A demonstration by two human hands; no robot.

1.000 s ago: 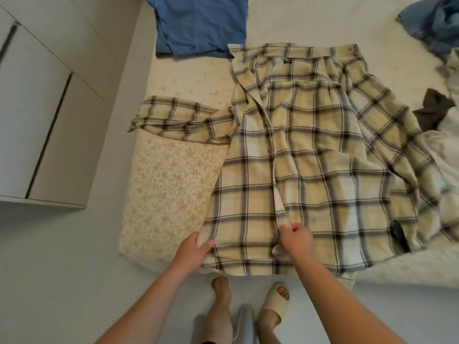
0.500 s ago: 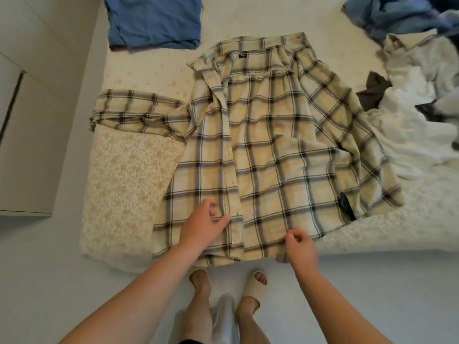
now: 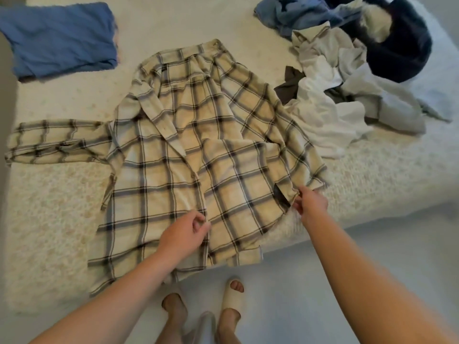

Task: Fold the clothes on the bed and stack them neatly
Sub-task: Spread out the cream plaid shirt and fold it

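Note:
A cream plaid shirt (image 3: 188, 145) lies spread front-up on the bed (image 3: 387, 175), its left sleeve stretched out flat and its hem hanging over the front edge. My left hand (image 3: 185, 234) rests on the button placket near the hem, fingers curled and pinching the fabric. My right hand (image 3: 310, 202) pinches the shirt's right lower corner beside a dark tag. A folded blue garment (image 3: 59, 38) sits at the back left. A heap of unfolded clothes (image 3: 347, 78), white, grey, blue and navy, lies at the back right.
The bed's front edge runs just ahead of my feet (image 3: 206, 301), one bare and one in a pale slipper, on a light floor (image 3: 298, 281). A pale wall or cabinet edge (image 3: 5, 120) borders the far left.
My right hand slid right along the hem to the shirt's right corner. My left hand moved onto the placket near the hem. The view shifted right, showing more of the clothes heap.

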